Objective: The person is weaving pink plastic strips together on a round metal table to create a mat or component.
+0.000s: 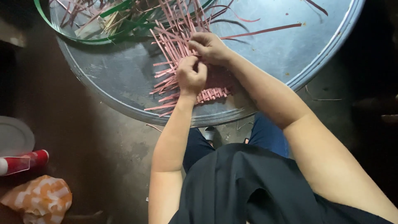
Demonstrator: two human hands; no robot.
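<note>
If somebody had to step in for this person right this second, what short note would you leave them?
Left hand: closed, its grip pinching pink strips at the middle of the weave.
Right hand: closed, its grip pinching strips just above the left.
Things: the flat mat of woven pink strips lies on the round grey metal tray; loose green strips sit at the tray's far edge.
Done: a small woven patch near the person.
Left: many pink strip ends still fan out unwoven.

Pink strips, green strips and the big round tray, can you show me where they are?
pink strips [172, 43]: head view, on the loose strips above the hands.
green strips [114, 8]: head view, on a flat green band.
round metal tray [269, 54]: head view, on its bare grey floor.
</note>
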